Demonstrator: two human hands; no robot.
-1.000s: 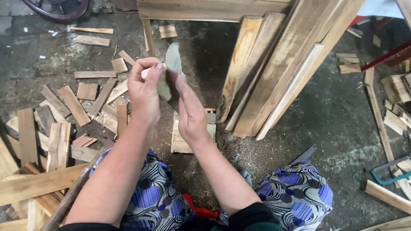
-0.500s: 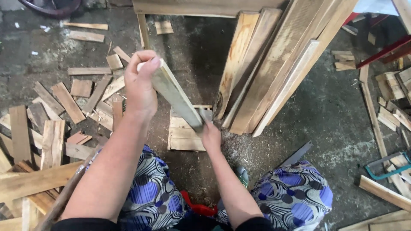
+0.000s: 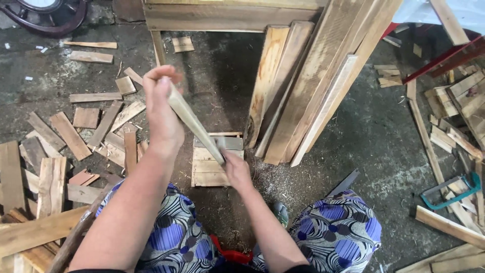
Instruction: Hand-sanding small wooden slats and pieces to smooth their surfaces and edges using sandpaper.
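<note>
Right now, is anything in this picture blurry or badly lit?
In the head view, the left hand and the wooden slat it grips are slightly motion-blurred; the right hand is softer too. The scattered wood offcuts are sharp, the light even, without glare; edges bend slightly.

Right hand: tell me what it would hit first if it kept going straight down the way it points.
The right hand, gripping the lower end of the wooden strip, points down at the small slatted wooden panel on the floor. It would likely meet that panel first, though depth is unclear.
</note>
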